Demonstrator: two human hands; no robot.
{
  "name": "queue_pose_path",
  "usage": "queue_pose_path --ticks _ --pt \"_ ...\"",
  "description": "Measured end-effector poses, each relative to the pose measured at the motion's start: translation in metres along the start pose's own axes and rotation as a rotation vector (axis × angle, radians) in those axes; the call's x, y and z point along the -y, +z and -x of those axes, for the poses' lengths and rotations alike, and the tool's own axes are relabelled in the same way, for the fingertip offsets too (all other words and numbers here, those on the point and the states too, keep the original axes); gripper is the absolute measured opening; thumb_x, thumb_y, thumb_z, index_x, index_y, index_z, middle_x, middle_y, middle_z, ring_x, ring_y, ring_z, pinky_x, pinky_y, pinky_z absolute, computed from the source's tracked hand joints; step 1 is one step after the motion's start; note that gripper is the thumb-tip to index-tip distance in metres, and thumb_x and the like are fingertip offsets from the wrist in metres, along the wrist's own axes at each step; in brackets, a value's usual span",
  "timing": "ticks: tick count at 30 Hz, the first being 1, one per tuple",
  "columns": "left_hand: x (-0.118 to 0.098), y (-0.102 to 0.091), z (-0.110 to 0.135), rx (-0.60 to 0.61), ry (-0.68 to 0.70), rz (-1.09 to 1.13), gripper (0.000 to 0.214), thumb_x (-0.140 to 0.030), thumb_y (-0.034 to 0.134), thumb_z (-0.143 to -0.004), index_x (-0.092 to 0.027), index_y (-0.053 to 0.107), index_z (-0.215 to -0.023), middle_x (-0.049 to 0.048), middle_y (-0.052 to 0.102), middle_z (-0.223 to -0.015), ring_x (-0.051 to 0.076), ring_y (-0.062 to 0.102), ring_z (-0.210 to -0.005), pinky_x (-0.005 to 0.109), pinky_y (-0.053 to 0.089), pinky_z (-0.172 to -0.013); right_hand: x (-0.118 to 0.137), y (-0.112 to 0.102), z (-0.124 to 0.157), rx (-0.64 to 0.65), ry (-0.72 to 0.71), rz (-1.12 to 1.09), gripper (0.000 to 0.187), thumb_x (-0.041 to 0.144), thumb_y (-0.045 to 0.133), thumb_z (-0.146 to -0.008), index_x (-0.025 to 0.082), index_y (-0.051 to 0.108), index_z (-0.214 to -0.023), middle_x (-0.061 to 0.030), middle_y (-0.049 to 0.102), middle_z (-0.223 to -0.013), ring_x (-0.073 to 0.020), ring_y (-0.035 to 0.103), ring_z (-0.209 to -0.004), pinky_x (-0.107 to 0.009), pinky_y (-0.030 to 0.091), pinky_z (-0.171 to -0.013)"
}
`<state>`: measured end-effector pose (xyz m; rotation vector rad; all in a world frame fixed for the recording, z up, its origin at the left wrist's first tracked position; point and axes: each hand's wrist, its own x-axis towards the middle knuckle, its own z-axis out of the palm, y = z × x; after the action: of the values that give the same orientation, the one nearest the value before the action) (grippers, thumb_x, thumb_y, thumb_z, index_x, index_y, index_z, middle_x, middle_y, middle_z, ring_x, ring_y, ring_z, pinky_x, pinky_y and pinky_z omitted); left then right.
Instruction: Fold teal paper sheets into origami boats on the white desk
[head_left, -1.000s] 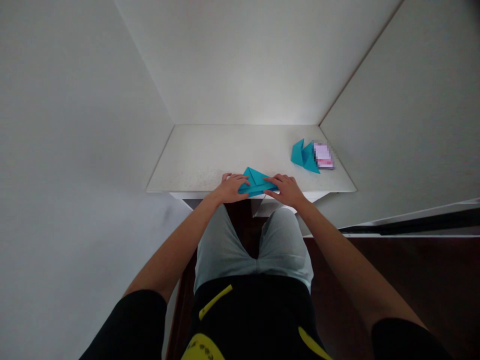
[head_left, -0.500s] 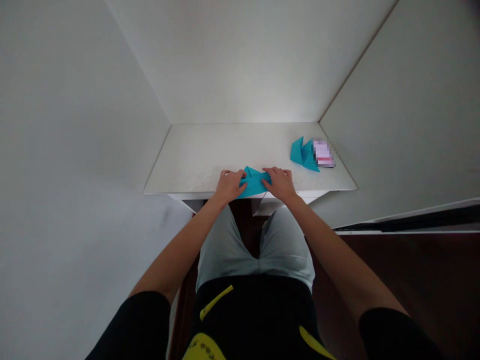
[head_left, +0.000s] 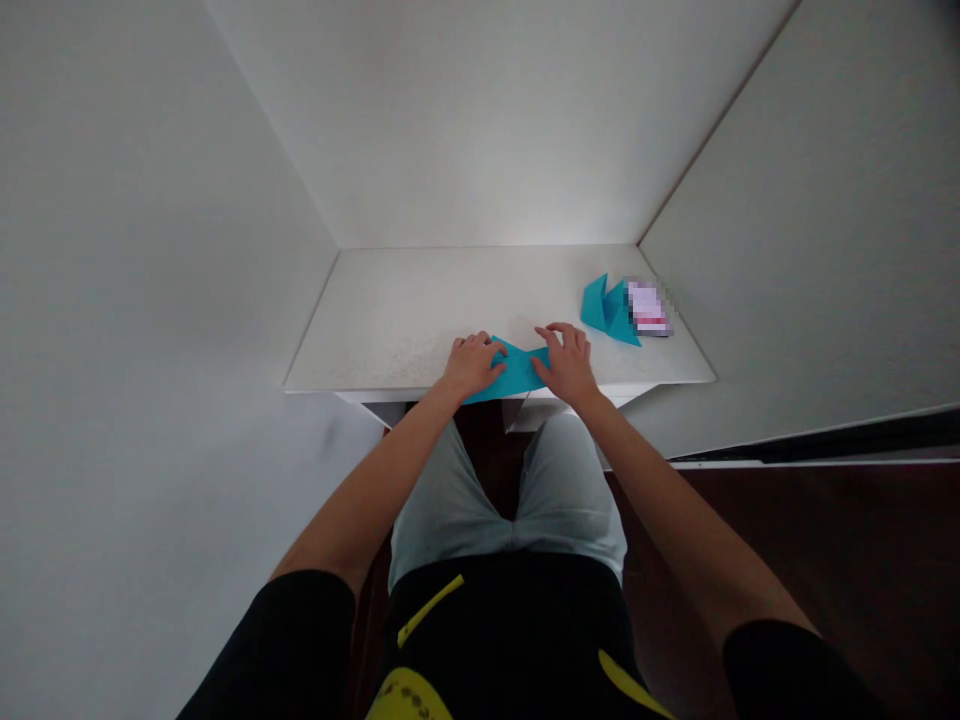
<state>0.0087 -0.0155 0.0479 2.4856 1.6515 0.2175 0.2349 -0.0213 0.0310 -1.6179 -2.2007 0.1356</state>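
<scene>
A white table (head_left: 405, 300) is set against pale walls (head_left: 480, 120) at the centre of the frame. Toward its right end, a folded blue paper shape (head_left: 621, 320) is seen just beside a pixelated pink-and-white item (head_left: 649, 308). Dark reddish floor (head_left: 825, 550) is shown at lower right.

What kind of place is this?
Probably a room in a home, though I can't be sure: a small white table sits in a nook between plain pale walls, and the floor is dark reddish-brown.
</scene>
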Motion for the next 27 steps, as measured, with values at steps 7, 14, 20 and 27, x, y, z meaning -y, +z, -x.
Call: queue_pose_path --ticks 7,14,20,27 --pt "-0.018 0.02 0.015 -0.154 -0.037 -0.05 0.032 -0.025 0.048 -0.109 -0.016 0.069 -0.132 0.0199 0.069 -0.134 0.035 0.061 -0.13 0.05 0.041 -0.116 0.035 0.017 0.048 0.159 -0.208 0.014 0.057 0.048 0.036 -0.114 0.023 0.054 -0.162 -0.0112 0.058 -0.165 -0.0313 0.047 -0.155 -0.053 0.026 -0.131" --pt "-0.009 0.052 0.055 -0.193 0.157 0.044 0.052 -0.03 0.04 -0.112 -0.015 0.05 -0.161 0.0154 0.055 -0.166 0.028 0.046 -0.158 0.046 0.036 -0.132 0.028 0.032 0.052 0.098 -0.227 0.001 0.063 0.055 0.04 -0.113 0.019 0.051 -0.164 -0.012 0.056 -0.167 -0.0306 0.048 -0.156 -0.052 0.031 -0.131" --pt "0.02 0.052 0.072 -0.154 0.203 0.011 0.084 -0.052 0.061 -0.104 -0.009 0.033 -0.171 0.0211 0.032 -0.179 0.034 0.028 -0.168 0.054 0.025 -0.138 0.002 0.026 0.045 0.072 -0.115 0.045 0.062 0.054 0.036 -0.114 0.019 0.055 -0.162 -0.0124 0.055 -0.167 -0.0327 0.051 -0.154 -0.056 0.032 -0.13" --pt "0.046 0.057 0.092 -0.181 0.148 0.032 0.069 -0.015 0.059 -0.098 -0.016 0.048 -0.166 0.0134 0.042 -0.175 0.028 0.035 -0.166 0.051 0.029 -0.138 -0.017 0.022 0.061 0.088 -0.162 0.051 0.07 0.054 0.06 -0.105 0.022 0.048 -0.166 -0.0114 0.051 -0.17 -0.0369 0.046 -0.156 -0.056 0.033 -0.125"
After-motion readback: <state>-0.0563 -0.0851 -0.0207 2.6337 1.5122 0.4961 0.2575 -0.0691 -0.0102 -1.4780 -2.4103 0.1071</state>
